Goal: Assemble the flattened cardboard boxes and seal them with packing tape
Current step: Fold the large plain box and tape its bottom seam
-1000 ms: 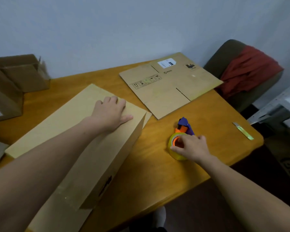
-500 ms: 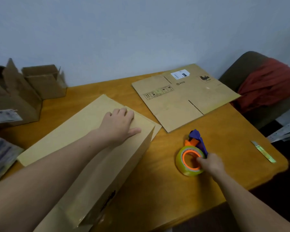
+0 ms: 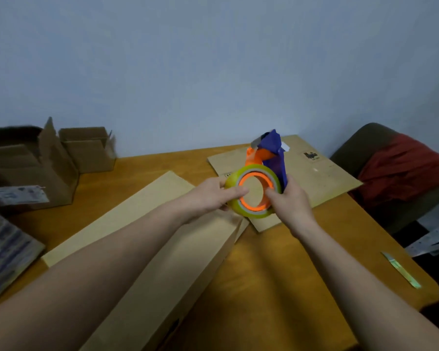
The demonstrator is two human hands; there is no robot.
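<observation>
A tape dispenser (image 3: 257, 188) with a yellow-green roll, orange core and purple handle is held up in the air above the table. My left hand (image 3: 211, 196) grips the roll's left side, thumb across the orange core. My right hand (image 3: 288, 201) grips its right side near the purple handle. Below my left arm lies a long assembled cardboard box (image 3: 167, 252) with its flaps closed. A flattened cardboard box (image 3: 322, 183) lies on the wooden table (image 3: 276, 274) behind the dispenser, partly hidden by it.
Open cardboard boxes (image 3: 61, 158) stand at the back left by the wall. A printed flat package (image 3: 5, 257) lies at the left edge. A green utility knife (image 3: 401, 271) rests near the table's right edge. A chair with a red cloth (image 3: 401, 178) stands at the right.
My right hand lifted the tape dispenser off the table. My left hand left the long box's top and took hold of the roll. The camera tilted upward.
</observation>
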